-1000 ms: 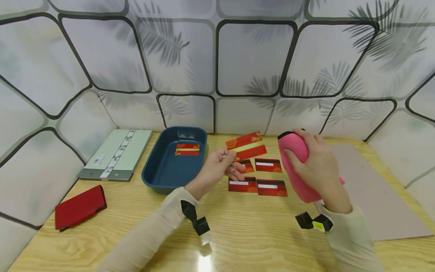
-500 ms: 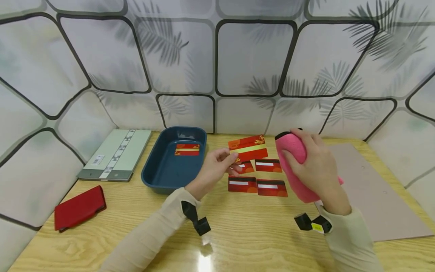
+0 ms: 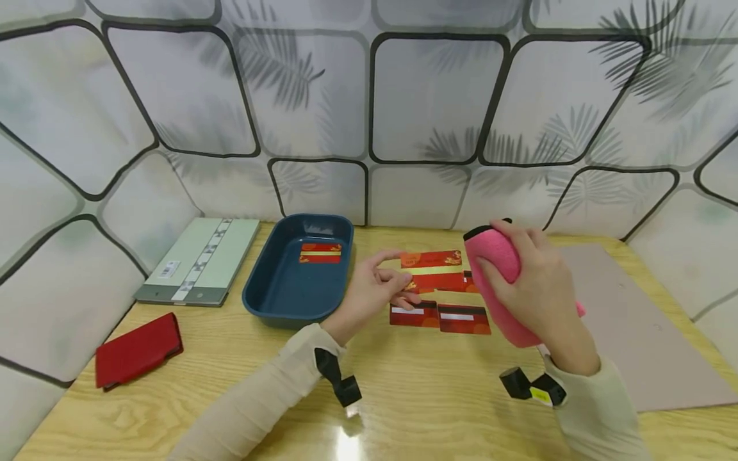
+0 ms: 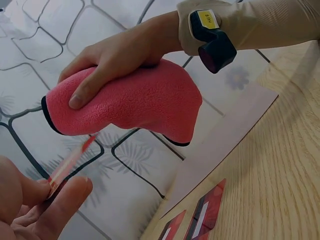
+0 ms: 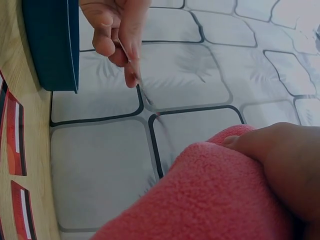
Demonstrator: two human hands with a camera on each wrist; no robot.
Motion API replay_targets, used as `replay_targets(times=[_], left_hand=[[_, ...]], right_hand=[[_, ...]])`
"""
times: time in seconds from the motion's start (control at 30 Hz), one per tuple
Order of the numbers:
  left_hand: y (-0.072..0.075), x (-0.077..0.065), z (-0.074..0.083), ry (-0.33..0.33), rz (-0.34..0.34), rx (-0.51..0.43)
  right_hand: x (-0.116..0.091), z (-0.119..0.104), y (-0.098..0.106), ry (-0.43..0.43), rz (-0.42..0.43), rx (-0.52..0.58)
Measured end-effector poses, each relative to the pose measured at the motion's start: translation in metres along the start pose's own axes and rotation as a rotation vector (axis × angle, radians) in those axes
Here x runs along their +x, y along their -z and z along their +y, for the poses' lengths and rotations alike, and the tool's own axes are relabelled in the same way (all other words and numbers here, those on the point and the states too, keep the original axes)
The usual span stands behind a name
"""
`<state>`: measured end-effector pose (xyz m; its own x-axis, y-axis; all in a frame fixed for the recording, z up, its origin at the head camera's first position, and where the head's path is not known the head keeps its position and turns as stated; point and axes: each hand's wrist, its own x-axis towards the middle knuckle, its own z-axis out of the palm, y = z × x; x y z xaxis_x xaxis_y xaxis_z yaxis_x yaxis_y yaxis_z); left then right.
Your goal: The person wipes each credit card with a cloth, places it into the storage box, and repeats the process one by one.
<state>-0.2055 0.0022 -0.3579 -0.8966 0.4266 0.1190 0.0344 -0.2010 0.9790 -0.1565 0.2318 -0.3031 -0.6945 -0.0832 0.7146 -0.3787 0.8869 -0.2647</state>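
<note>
My left hand (image 3: 371,288) pinches a red-and-gold plastic card (image 3: 438,278) by its left edge, with the thumb on its face. In the left wrist view the same card (image 4: 72,161) shows nearly edge-on, raised off the table. My right hand (image 3: 542,285) grips a bunched pink cloth (image 3: 500,314) with black edging, just right of the card; the cloth (image 4: 135,100) looks fluffy up close. Below the held card lie red cards with black stripes, among them a left card (image 3: 414,315) and a right card (image 3: 464,320). Those behind are partly hidden by the held card.
A blue tray (image 3: 249,291) stands left of the cards, with one red-and-gold card (image 3: 320,253) inside. Farther left are a pale green folder-like item (image 3: 190,266) and a red wallet-like case (image 3: 138,351). A greyish-pink board (image 3: 640,339) lies at the right.
The held card has turned from a tilted stance to level and come down to the right, now covering more of the cards behind. The right hand with the cloth has shifted slightly left.
</note>
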Motion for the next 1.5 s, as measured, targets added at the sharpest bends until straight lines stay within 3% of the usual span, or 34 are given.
replay_targets(times=[0.17,0.5,0.77,1.0,1.23,1.5], left_hand=[[-0.004,-0.003,0.000,0.018,0.038,-0.005],[-0.010,-0.004,0.002,-0.010,0.061,-0.019],[-0.016,-0.002,0.002,-0.055,0.034,0.003],[-0.022,-0.001,0.002,-0.108,0.006,0.070],[-0.026,-0.001,0.004,-0.110,-0.024,0.054],[-0.027,-0.004,0.003,-0.107,-0.013,0.050]], right_hand=[[-0.003,-0.002,0.000,0.022,-0.012,-0.022],[-0.004,-0.008,-0.008,0.084,-0.008,-0.101],[-0.007,-0.014,-0.018,0.087,-0.028,-0.104],[-0.010,-0.021,-0.022,0.097,-0.052,-0.071],[-0.012,-0.028,-0.025,0.123,-0.055,-0.002],[-0.014,-0.032,-0.023,0.121,-0.057,0.025]])
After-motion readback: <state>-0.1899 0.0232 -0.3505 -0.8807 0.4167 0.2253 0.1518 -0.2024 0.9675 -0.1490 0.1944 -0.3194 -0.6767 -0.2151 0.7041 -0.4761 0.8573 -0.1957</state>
